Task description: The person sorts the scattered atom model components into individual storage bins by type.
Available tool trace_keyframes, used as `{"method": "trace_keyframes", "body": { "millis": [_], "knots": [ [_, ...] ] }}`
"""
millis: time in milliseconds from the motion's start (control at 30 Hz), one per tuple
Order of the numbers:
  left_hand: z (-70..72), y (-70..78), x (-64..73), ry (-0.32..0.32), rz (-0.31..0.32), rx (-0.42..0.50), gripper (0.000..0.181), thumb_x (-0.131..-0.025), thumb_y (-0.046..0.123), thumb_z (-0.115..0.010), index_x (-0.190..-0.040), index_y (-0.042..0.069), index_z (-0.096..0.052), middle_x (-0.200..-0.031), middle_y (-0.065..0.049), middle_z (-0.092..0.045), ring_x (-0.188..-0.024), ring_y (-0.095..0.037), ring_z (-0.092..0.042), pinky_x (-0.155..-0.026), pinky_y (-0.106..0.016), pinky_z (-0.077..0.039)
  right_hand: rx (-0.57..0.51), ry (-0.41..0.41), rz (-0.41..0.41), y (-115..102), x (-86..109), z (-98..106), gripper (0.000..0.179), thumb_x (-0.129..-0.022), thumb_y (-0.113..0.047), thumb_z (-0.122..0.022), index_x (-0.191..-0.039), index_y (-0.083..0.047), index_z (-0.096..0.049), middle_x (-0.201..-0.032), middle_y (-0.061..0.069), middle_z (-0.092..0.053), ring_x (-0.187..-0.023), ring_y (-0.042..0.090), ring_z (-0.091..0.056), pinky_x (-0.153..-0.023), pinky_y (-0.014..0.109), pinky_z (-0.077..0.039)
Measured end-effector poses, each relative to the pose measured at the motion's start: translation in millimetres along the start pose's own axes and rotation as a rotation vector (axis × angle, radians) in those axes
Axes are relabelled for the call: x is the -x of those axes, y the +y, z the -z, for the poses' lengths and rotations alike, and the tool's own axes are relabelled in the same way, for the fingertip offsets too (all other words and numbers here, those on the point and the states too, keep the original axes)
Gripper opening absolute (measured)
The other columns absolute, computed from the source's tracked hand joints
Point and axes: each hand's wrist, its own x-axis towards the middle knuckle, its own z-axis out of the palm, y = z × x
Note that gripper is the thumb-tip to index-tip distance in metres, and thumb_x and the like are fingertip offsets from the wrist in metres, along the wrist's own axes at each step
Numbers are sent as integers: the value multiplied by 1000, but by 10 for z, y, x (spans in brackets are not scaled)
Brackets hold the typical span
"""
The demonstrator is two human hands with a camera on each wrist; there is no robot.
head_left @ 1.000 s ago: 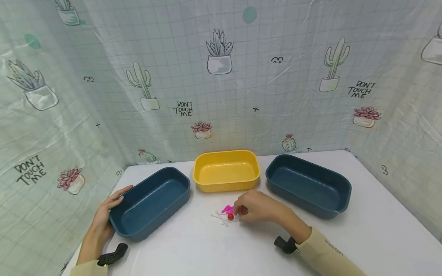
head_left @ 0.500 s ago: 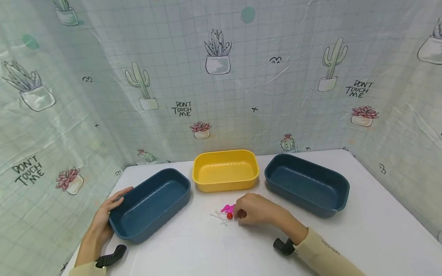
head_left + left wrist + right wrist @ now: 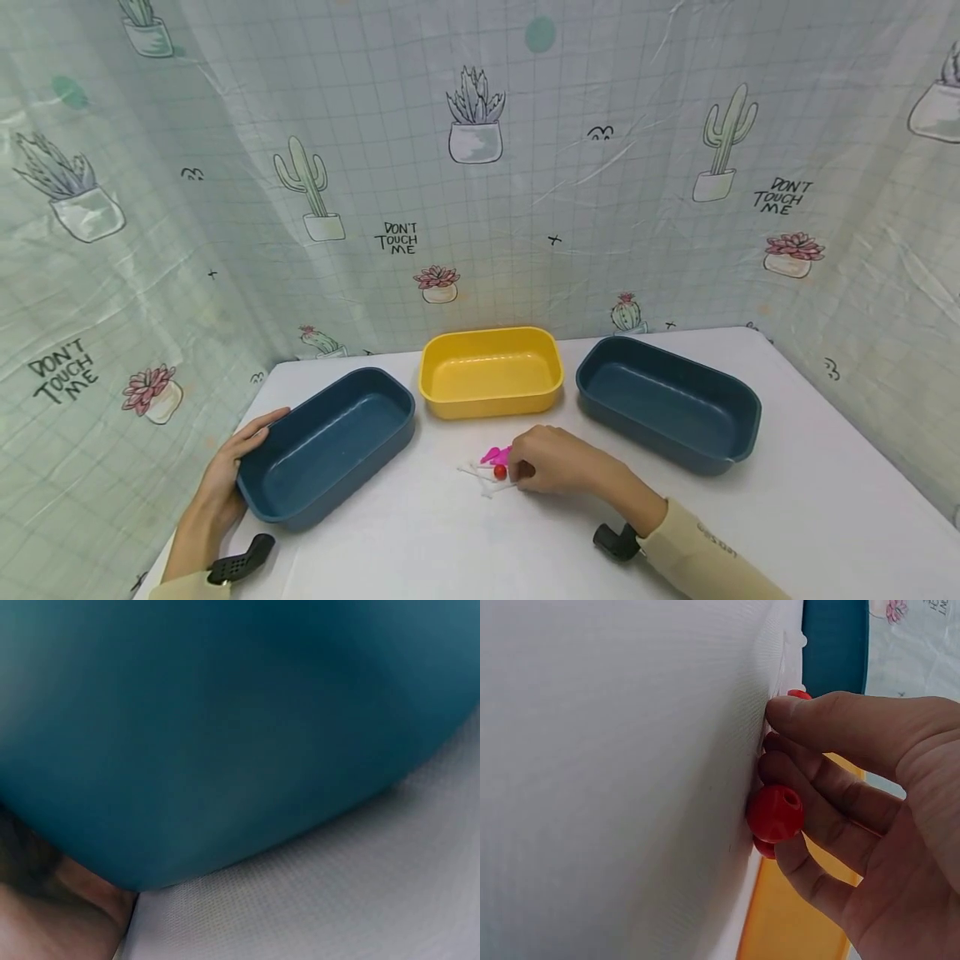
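Note:
My left hand [image 3: 222, 479] grips the outer end of the left dark blue plastic bin [image 3: 318, 446], thumb at its rim. In the left wrist view the bin's wall [image 3: 225, 750] fills most of the picture. My right hand [image 3: 558, 460] is low over the table, fingers curled, beside a small pile. In the right wrist view a red bead [image 3: 776, 814] with a hole sits against those fingers [image 3: 840, 825], with another partly hidden behind it. The pile shows a red bead [image 3: 500, 472], pink plastic pieces [image 3: 495, 456] and white cotton swabs [image 3: 475, 472]; my hand covers part of it.
A yellow bin [image 3: 491, 408] stands behind the pile. To its right is a second dark blue bin [image 3: 667, 408], set at an angle. The white table [image 3: 420, 550] meets a cactus-print curtain [image 3: 525, 208] at the back and sides.
My right hand has shifted slightly toward me, and a cotton swab by its fingertips has changed position. My left hand and the three bins stay in place.

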Motion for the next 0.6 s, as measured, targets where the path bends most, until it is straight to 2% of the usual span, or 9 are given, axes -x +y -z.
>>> {"method": "trace_keyframes", "body": {
  "millis": [167, 333, 600],
  "knots": [
    [4, 7, -7, 13, 18, -24, 53, -113, 32, -38, -163, 17, -31, -146, 24, -50, -126, 12, -51, -97, -14, -48, 10, 8, -4, -13, 17, 41, 6, -87, -15, -81, -88, -20, -78, -75, -16, -63, -70, 1, -52, -69, 16, -48],
    [3, 19, -5, 34, 32, -45, 54, -113, 34, -39, -163, 18, -32, -146, 24, -49, -125, 12, -50, -95, -14, -48, 6, 51, 23, 10, 27, 102, 5, -88, -16, -80, -87, -20, -77, -75, -16, -60, -70, 1, -52, -69, 16, -48],
    [-18, 19, 9, 59, 46, -55, 53, -112, 36, -41, -162, 20, -35, -147, 23, -49, -125, 13, -49, -94, -13, -45, -70, 88, 45, 16, 50, 186, 6, -89, -14, -77, -91, -20, -77, -78, -17, -63, -71, 1, -53, -69, 17, -51]
  ]
}}
